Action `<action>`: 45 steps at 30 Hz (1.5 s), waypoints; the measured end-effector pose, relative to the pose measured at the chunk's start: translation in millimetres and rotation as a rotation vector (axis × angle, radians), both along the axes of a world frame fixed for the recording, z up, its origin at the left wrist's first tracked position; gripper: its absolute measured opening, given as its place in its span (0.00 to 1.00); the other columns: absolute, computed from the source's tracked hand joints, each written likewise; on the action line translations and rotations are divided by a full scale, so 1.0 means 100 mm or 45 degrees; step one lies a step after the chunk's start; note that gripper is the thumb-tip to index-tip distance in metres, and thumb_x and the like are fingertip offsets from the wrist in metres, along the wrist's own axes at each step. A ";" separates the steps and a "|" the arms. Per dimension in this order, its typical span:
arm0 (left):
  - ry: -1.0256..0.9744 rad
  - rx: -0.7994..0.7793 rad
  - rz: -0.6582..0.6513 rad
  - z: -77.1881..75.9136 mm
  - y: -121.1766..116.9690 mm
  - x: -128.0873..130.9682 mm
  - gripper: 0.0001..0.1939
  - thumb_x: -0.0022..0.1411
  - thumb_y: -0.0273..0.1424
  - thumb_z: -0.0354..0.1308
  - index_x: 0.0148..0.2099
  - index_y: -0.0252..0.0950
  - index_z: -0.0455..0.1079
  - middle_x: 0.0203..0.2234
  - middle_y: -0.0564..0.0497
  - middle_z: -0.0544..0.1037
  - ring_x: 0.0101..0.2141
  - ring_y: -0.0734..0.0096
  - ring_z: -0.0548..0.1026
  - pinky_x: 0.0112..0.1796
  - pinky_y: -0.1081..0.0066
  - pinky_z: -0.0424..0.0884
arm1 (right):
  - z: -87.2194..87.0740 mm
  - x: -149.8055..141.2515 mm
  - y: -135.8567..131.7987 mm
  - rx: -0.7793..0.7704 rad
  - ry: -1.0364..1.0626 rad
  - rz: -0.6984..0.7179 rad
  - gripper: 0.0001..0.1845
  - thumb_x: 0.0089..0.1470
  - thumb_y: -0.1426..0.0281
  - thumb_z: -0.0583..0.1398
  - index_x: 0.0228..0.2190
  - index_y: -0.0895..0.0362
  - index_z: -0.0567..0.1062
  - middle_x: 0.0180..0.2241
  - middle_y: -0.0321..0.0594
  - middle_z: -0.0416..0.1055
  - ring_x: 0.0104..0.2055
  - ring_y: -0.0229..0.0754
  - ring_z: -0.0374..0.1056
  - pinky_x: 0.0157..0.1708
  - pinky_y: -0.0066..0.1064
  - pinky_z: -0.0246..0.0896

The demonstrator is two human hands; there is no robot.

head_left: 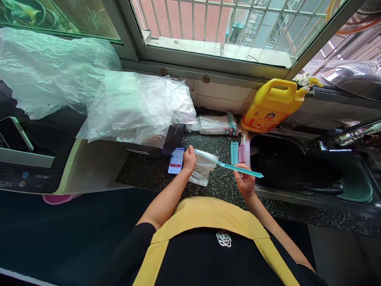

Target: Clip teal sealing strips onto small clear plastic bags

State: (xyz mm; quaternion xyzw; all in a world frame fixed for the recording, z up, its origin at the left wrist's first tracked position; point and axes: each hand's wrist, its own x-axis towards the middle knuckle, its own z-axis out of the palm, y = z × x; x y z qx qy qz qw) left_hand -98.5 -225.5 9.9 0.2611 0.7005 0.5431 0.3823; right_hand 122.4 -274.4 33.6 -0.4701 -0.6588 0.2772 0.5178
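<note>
A long teal bag sealing clip (pixel 238 168) spans the space between my hands, its right end angled toward the sink. My right hand (pixel 245 183) is closed around its right part, thumb and fingers pinching it. A clear plastic bag (pixel 203 171) hangs over the counter with its top edge at the clip's left part. My left hand (pixel 189 159) pinches the bag's top left corner. Whether it also grips the clip's end is hard to see. Just beyond my right hand lie several teal clips (pixel 234 152) and pink clips (pixel 241 154), side by side.
A phone (pixel 176 160) showing a timer lies by my left hand. Packed clear bags (pixel 212 124) and bundled clips (pixel 231 125) lie at the wall. A yellow jug (pixel 269 105) stands by the sink (pixel 361 184), which holds a black pan (pixel 300 172). Plastic sheeting (pixel 133 107) covers things at left.
</note>
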 end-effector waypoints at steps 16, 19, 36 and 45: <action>0.079 0.157 -0.068 0.00 0.03 0.04 0.22 0.61 0.44 0.44 0.19 0.37 0.54 0.12 0.57 0.55 0.17 0.79 0.54 0.21 0.74 0.50 | -0.07 -0.16 0.09 -0.061 -0.075 0.135 0.12 0.48 0.66 0.60 0.37 0.55 0.69 0.32 0.37 0.68 0.27 0.35 0.65 0.28 0.30 0.66; 0.080 0.142 -0.069 0.03 0.02 0.06 0.22 0.61 0.42 0.44 0.19 0.37 0.54 0.12 0.57 0.56 0.17 0.78 0.54 0.22 0.74 0.50 | -0.07 -0.22 0.12 -0.085 -0.076 0.149 0.11 0.49 0.65 0.60 0.37 0.54 0.70 0.32 0.38 0.70 0.30 0.37 0.67 0.29 0.31 0.67; -0.167 0.166 -0.075 0.10 -0.03 0.11 0.27 0.59 0.50 0.41 0.17 0.37 0.51 0.12 0.57 0.55 0.16 0.79 0.55 0.20 0.74 0.52 | -0.11 -0.26 0.10 -0.040 0.018 0.027 0.06 0.49 0.68 0.60 0.32 0.54 0.74 0.30 0.38 0.73 0.31 0.39 0.69 0.32 0.32 0.67; -0.183 0.157 -0.061 0.09 -0.01 0.07 0.28 0.58 0.53 0.39 0.17 0.37 0.53 0.10 0.57 0.56 0.13 0.79 0.57 0.18 0.74 0.54 | -0.06 -0.24 0.18 -0.064 0.105 -0.169 0.08 0.48 0.65 0.61 0.32 0.55 0.74 0.29 0.37 0.72 0.27 0.37 0.67 0.26 0.30 0.64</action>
